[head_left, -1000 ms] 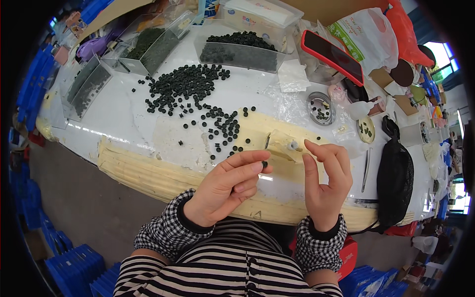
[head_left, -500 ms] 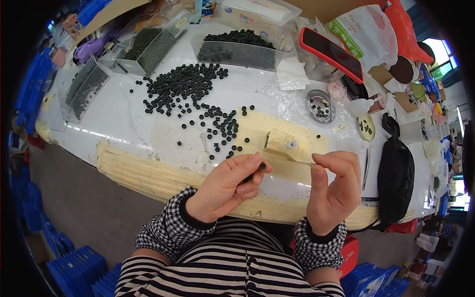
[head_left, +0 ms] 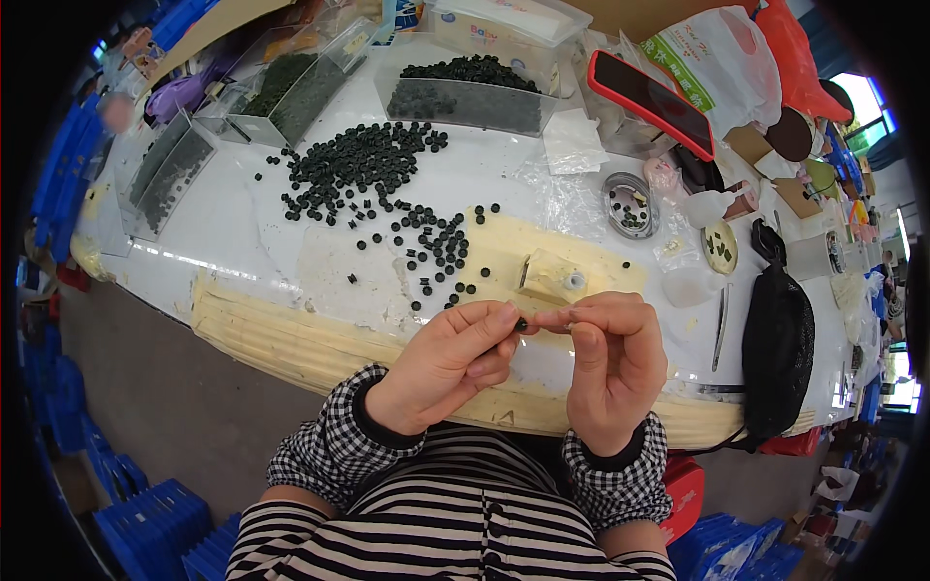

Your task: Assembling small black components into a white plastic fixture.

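My left hand (head_left: 448, 366) is closed, pinching a small round black part (head_left: 521, 324) between thumb and fingertips. Close on its right is my right hand (head_left: 617, 373), thumb and index pinched together, with a fingertip reaching to the black part. A thin pale pin-like tool shows in the earlier frame between the right fingertips; now it is mostly hidden by the fingers. Just beyond both hands a cream block (head_left: 550, 275) with a white round tip sits on a yellowish sheet (head_left: 504, 242). Loose black spool-shaped parts (head_left: 358, 165) lie spread on the table, left of the block.
A clear bin (head_left: 465, 102) of black parts stands at the back, with more clear bins (head_left: 291, 97) to its left. At right are a red-cased phone (head_left: 651, 102), a round clear dish (head_left: 630, 205), tweezers (head_left: 720, 327) and a black mesh pouch (head_left: 778, 344).
My right hand has moved left and its fingertips have come up to the black part. My left hand has stayed nearly still, holding the part.
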The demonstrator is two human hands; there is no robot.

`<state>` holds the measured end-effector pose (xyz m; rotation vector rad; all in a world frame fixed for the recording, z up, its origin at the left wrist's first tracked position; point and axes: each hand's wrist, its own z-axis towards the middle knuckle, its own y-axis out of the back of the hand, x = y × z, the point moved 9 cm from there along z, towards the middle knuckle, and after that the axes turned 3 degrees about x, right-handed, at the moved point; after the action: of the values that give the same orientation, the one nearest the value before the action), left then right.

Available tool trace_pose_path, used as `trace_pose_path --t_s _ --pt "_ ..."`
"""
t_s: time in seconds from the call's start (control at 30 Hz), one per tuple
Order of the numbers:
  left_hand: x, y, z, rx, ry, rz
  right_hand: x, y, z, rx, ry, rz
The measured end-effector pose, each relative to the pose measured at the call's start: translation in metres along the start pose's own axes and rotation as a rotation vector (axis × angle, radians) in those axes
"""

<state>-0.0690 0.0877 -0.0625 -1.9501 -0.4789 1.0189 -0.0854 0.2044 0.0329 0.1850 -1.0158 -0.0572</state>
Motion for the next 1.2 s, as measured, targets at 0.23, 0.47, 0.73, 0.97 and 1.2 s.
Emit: trace_pose_path --t_s 0.23,0.47,0.73,0.97,1.2 --pt "0.0 0.0 0.0 0.012 -0.011 -0.013 0.005 -0.002 0.001 -0.001 0.016 -0.051" --pt "-0.002 0.0 0.0 -0.01 -0.005 -0.008 0.004 0.004 0.001 -0.015 0.022 -0.041" --pt "-0.019 -0.004 -0.007 -0.04 -0.183 0.19 0.013 0.032 0.017 -0.135 0.123 -0.552" --pt "-0.027 -0.003 -0.006 -0.134 -0.323 0.31 0.001 0.016 0.021 -0.006 0.114 -0.689" --pt "-0.032 -0.004 -0.009 -0.147 -0.399 0.264 0.035 0.008 0.003 0.032 0.211 -0.596"
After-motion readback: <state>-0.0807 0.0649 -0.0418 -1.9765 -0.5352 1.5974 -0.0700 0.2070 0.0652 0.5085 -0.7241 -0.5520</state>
